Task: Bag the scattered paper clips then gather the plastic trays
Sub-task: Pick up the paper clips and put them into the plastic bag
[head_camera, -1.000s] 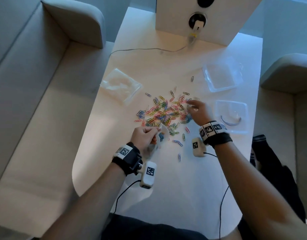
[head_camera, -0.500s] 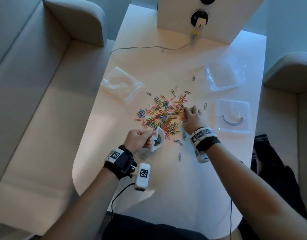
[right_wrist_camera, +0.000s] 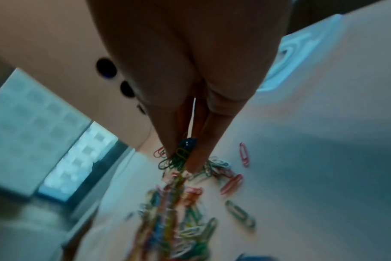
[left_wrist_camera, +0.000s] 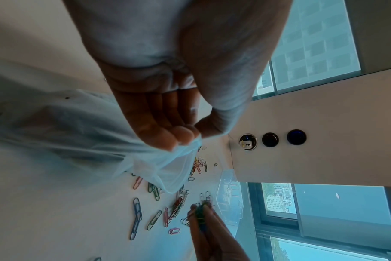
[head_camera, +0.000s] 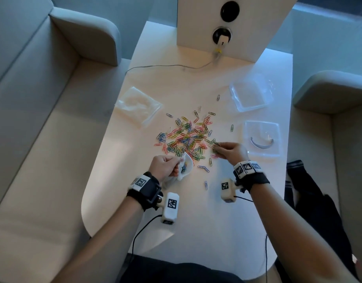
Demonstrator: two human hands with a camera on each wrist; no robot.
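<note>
Head view, near edge: loose paper clip point(head_camera: 206, 185) lies alone on the table point(head_camera: 196, 231), nearer the person than the pile.
Left hand point(head_camera: 163, 166): fingers pinch the rim of the clear bag point(head_camera: 185, 167), mouth held open at the near edge of the pile; a few clips inside.
Right hand point(head_camera: 230, 151): fingertips clamp a small bunch of clips point(right_wrist_camera: 181, 157) at the right edge of the pile.
Pile point(head_camera: 186, 137): coloured clips scattered mid-table.
Near tray point(head_camera: 262, 139): right of the pile.
Far tray point(head_camera: 249, 96): beyond the pile, to its right.
Spare bags point(head_camera: 138, 105): beyond the pile, to its left.
</note>
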